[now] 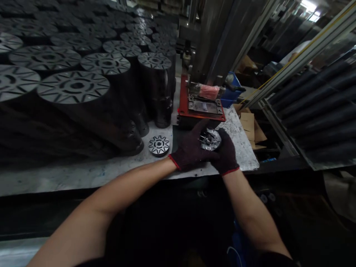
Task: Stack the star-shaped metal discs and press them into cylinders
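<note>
Both of my hands wear dark knitted gloves with red cuffs. Between them they hold a round metal rotor core (213, 140), tilted so its slotted side shows. My left hand (191, 148) grips it from the left, with its thumb side raised toward the machine. My right hand (226, 152) wraps round the right edge of the same piece. A low stack of rotor laminations (159, 144), with a star pattern of slots on top, lies on the table just left of my left hand.
Tall stacks of laminations (73, 87) crowd the left side of the white-covered table (111, 174). A press with a red base (183, 100) stands just beyond my hands. Behind it are a blue bin (232, 91) and an open cardboard box (247, 126); metal frame posts rise at the right.
</note>
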Motion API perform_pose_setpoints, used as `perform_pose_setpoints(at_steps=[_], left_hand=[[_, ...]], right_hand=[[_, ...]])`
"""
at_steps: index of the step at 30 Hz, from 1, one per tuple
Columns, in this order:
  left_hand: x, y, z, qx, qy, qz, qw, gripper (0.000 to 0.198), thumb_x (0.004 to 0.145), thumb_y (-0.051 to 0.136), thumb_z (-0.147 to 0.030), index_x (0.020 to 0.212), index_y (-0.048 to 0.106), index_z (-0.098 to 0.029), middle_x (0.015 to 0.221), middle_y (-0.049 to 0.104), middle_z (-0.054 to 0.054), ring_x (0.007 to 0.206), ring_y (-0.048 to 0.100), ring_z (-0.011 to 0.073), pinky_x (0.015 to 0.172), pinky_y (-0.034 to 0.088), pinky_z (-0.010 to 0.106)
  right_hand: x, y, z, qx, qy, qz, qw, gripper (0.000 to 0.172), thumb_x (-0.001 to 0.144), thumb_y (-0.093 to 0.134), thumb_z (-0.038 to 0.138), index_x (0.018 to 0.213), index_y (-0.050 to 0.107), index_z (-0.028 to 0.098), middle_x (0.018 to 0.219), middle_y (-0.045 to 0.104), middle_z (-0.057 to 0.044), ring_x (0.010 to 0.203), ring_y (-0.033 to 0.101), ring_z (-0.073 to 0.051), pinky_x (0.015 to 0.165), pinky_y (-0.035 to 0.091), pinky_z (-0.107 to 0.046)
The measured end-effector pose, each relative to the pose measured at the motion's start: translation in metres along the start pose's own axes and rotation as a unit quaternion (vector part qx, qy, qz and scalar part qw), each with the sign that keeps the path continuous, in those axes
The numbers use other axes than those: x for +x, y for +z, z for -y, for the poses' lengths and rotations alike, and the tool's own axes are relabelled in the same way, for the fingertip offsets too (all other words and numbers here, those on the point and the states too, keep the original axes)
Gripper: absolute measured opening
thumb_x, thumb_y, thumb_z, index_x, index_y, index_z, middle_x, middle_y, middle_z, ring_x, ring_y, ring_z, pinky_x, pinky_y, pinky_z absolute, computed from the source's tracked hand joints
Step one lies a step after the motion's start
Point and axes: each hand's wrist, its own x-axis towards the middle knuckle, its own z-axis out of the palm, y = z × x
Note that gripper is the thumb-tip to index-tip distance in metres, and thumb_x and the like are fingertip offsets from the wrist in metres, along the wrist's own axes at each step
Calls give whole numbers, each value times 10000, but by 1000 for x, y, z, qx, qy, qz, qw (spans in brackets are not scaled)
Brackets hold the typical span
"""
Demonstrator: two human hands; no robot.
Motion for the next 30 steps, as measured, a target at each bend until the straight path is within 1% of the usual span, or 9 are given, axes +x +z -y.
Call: perform_pose_setpoints(at_steps=[3,5,7,10,13,18,21,26,30], left_hand=[[-10,-34,-18,118,57,-6,991,996,869,971,-486,1684,477,-194,1649,634,180,1494,628,388,1250,527,554],[-22,-65,-29,274,71,-14,959,675,967,845,-389,1568,612,-189,1603,671,167,1492,607,400,1273,472,589],[-34,-90,-38,423,24,7,906,525,1005,760,-332,1494,675,-164,1567,687,187,1470,596,436,1245,462,633],[-46,-105,-43,533,-73,96,838,524,1006,748,-352,1469,695,-111,1562,663,251,1394,617,485,1141,517,641],[-48,-99,-40,561,-143,165,798,523,1052,673,-329,1524,658,-104,1508,680,254,1267,673,460,1003,575,575],[-44,-92,-30,567,-163,164,790,544,1098,589,-375,1580,608,-122,1498,667,248,1205,696,444,866,580,499],[-39,-94,-28,573,-162,177,784,461,1124,545,-429,1436,698,-127,1317,733,231,1149,709,434,857,565,482],[-17,-81,-37,542,-108,135,822,390,1126,547,-456,1337,747,-196,1259,752,173,1088,736,377,857,562,454],[6,-44,-38,498,-26,147,854,418,1032,688,-469,1355,737,-209,1296,742,171,1150,707,405,828,567,474]], right_hand=[[14,-26,41,-186,-62,-12,981,584,1030,562,658,1339,820,236,1155,827,-110,1103,750,-321,1008,593,-487],[16,-36,55,-345,-109,-12,932,535,990,672,576,1406,801,265,1111,809,-108,1018,735,-305,898,561,-420],[11,-34,50,-458,-128,12,880,493,997,678,527,1406,803,281,1069,791,-114,929,716,-283,767,493,-359],[5,-17,25,-508,-87,98,851,427,1019,655,502,1348,827,290,1130,801,-130,882,715,-259,684,425,-327],[11,-14,18,-500,-58,138,853,455,1015,661,528,1391,816,322,1155,812,-126,898,743,-278,698,449,-346],[15,-38,44,-468,-100,20,878,506,1022,636,540,1435,796,295,1195,794,-134,1017,758,-325,789,524,-392],[5,-31,29,-469,-71,41,879,482,1010,657,518,1393,813,270,1218,785,-152,1052,755,-326,828,540,-392],[-2,-24,-8,-456,-23,128,880,479,997,679,535,1408,806,324,1224,794,-128,988,763,-296,789,520,-374],[31,-59,-16,-471,19,29,882,538,980,669,525,1436,799,271,1213,798,-170,1011,752,-324,810,521,-394]])
